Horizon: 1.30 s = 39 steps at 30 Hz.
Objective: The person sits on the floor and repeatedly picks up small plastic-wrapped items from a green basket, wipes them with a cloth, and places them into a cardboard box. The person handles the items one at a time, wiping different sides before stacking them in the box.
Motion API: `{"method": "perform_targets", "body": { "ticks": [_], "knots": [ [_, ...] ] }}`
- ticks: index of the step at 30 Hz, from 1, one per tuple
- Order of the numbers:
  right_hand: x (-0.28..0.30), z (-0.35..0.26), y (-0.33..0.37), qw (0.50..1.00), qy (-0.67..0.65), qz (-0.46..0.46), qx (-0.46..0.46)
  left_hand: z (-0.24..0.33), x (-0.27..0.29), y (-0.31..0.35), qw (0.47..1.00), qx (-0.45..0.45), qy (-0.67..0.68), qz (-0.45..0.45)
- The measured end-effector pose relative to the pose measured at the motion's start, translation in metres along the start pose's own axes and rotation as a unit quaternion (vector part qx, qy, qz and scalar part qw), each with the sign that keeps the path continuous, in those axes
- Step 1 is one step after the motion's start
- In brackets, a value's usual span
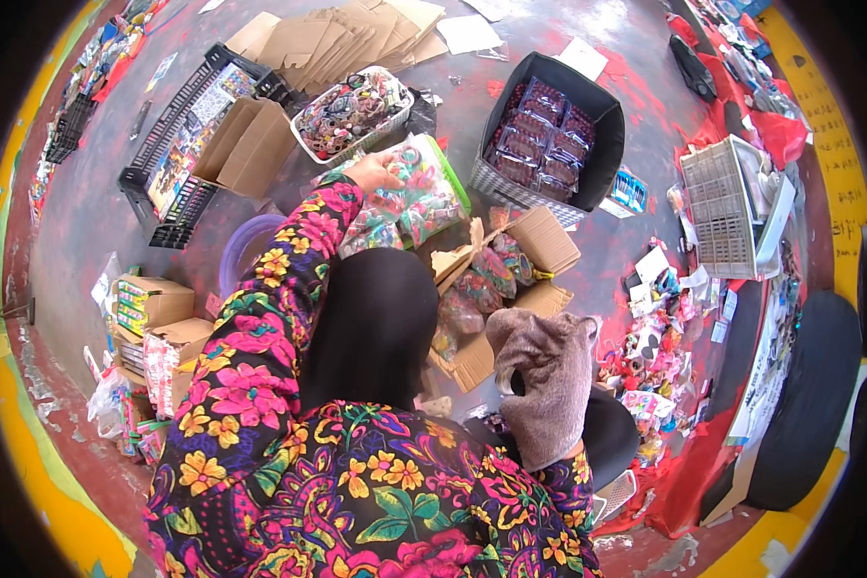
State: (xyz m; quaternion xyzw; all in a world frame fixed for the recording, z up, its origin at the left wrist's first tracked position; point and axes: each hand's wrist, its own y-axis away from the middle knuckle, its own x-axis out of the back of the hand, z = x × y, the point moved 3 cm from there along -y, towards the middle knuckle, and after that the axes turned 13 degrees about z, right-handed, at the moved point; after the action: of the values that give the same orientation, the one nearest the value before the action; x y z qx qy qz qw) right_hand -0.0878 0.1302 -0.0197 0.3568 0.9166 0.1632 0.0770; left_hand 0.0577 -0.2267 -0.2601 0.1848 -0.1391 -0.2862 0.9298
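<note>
reaching forward, bent left hand [376,171] atop plastic packets [422,200]; cannot tell if pinching

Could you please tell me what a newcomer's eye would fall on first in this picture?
Probably the vivid floral top, filling the lower middle. Next would come the left hand on colourful plastic packets in a green-rimmed container, above centre. The black-lined box of dark reddish packs, to the upper right of that container, also stands out.

One wide head-worn fisheye looks down on the floor [82,217].
</note>
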Motion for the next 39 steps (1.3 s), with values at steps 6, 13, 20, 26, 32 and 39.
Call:
{"method": "perform_targets", "body": {
  "ticks": [6, 13, 20, 26, 32, 39],
  "knots": [
    [-0.015, 0.005, -0.028, 0.994, -0.034, 0.050, -0.094, -0.036, -0.017, -0.061, 0.995, 0.022, -0.094, -0.031],
    [-0.011, 0.018, -0.033, 0.986, -0.059, 0.028, -0.153, -0.041, -0.013, -0.072, 0.856, -0.181, -0.427, 0.228],
    [-0.014, 0.031, -0.037, 0.977, -0.093, 0.066, -0.178, -0.051, -0.068, -0.033, 0.843, -0.182, -0.475, 0.175],
    [-0.019, 0.023, -0.034, 0.953, -0.147, 0.079, -0.253, -0.061, -0.050, -0.054, 0.885, -0.245, -0.389, 0.077],
    [-0.018, 0.024, -0.036, 0.942, -0.176, 0.060, -0.280, -0.084, -0.037, -0.067, 0.911, -0.262, -0.315, -0.037],
    [-0.018, 0.033, -0.037, 0.922, -0.218, 0.079, -0.309, -0.061, -0.055, -0.054, 0.839, -0.306, -0.448, -0.049]
  ]
}}
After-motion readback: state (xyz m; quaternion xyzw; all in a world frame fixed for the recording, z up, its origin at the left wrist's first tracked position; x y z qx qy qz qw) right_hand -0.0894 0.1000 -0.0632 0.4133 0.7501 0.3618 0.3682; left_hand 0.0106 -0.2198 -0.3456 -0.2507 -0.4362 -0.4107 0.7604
